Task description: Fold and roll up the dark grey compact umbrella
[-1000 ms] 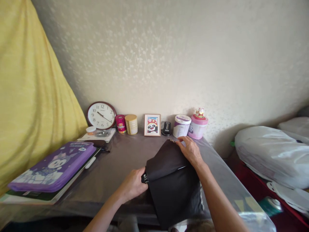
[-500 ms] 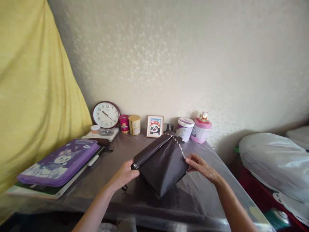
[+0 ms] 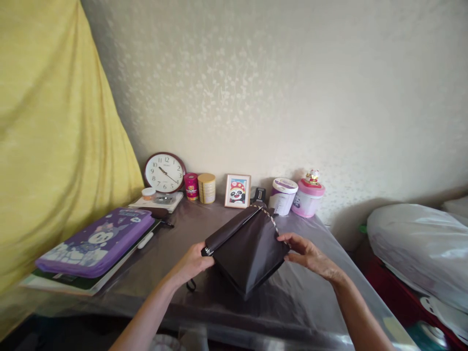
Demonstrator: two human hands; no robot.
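A dark folding umbrella [image 3: 248, 258] lies slantwise above the grey-covered table, collapsed, its canopy loose and spread in flat folds. Along its far edge runs a checked trim. My left hand [image 3: 193, 261] is closed round the handle end, where metal rib tips show and a wrist strap [image 3: 190, 285] hangs down. On the other side, my right hand [image 3: 305, 253] has the canopy's right corner loosely between its thumb and fingers, the thumb lower and the fingers on top. The undersides of the folds are hidden.
At the left lie a purple zip case [image 3: 95, 241], books and a white marker [image 3: 145, 240]. Along the wall stand a clock [image 3: 165, 172], two cans, a picture frame [image 3: 237, 191] and two tubs. A plastic-wrapped bundle [image 3: 417, 253] sits beyond the table's right edge.
The view has shifted slightly. My right thumb and fingers have spread a little wider at the canopy corner. My left hand keeps its grip on the handle end.
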